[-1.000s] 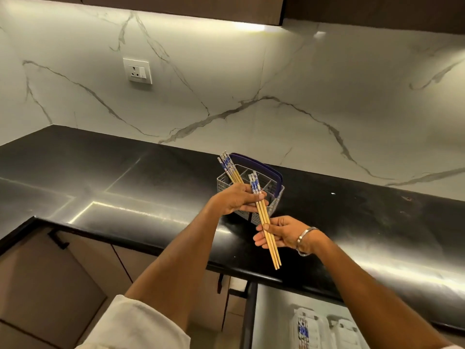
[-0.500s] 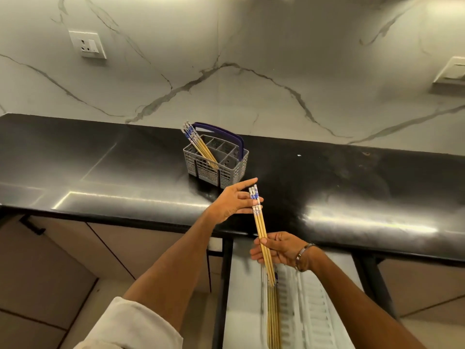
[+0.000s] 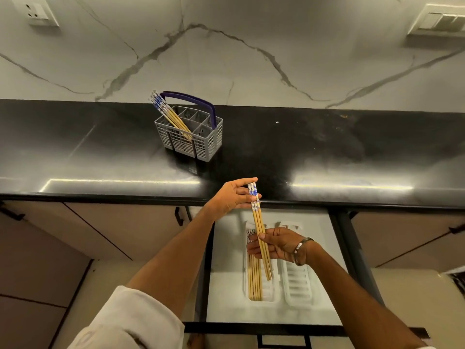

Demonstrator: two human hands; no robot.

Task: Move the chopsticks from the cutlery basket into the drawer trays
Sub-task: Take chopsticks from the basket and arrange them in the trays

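Note:
A small bundle of wooden chopsticks (image 3: 258,220) with blue-patterned tops is held between both hands over the open drawer. My left hand (image 3: 232,197) pinches the patterned top end; my right hand (image 3: 278,244) grips the shafts lower down. Below them, several chopsticks (image 3: 254,280) lie in the left white tray (image 3: 273,297); the right white tray (image 3: 298,285) beside it holds none that I can see. The grey cutlery basket (image 3: 191,137) with a blue handle stands on the black counter, with several chopsticks (image 3: 168,113) leaning in its left compartment.
The black counter (image 3: 327,152) runs across the view under a marble wall. The drawer (image 3: 226,273) is pulled out below its front edge, its dark front rail near me. Closed cabinet doors flank it. A wall socket (image 3: 37,11) and a switch plate (image 3: 442,21) sit high up.
Both hands have carried the bundle away from the basket and down over the open drawer. My view has tilted down, bringing the trays fully into sight.

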